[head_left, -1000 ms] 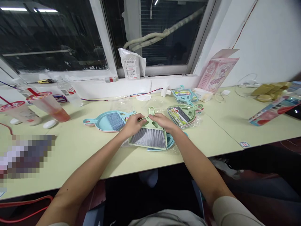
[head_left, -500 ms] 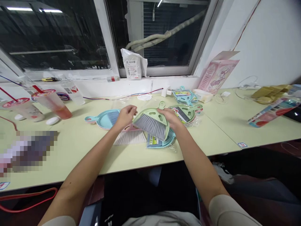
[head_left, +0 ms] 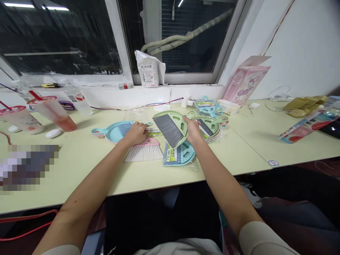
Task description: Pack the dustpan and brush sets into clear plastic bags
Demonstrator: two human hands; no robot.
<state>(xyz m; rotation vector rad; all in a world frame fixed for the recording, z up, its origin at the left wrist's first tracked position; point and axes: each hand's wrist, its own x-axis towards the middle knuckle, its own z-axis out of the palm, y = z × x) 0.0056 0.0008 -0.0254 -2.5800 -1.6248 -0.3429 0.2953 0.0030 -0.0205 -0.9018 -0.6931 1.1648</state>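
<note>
My right hand point(head_left: 193, 130) grips a light green dustpan point(head_left: 183, 124) with a grey-bristled green hand brush point(head_left: 170, 129) nested in it, both held tilted above the table. My left hand point(head_left: 137, 133) rests over a blue dustpan with a blue brush point(head_left: 113, 132) and a pink brush with white bristles point(head_left: 145, 152). Its fingers stretch to the right beside a printed label point(head_left: 154, 132); the fingertips are partly hidden. A plastic-wrapped blue dustpan and brush set point(head_left: 179, 156) lies below the green one.
Wrapped green sets point(head_left: 212, 124) and blue sets point(head_left: 205, 106) lie to the right. Two drink cups point(head_left: 57, 113) stand at the left. A pink box point(head_left: 247, 85) is at the back right, and a wrapped package point(head_left: 149, 72) leans by the window. Cables run along the wall.
My left hand has lowered onto the blue dustpan and pink brush, its fingers reaching out. My right hand has turned the green set, lifting its bristle end away from the wrapped blue set.
</note>
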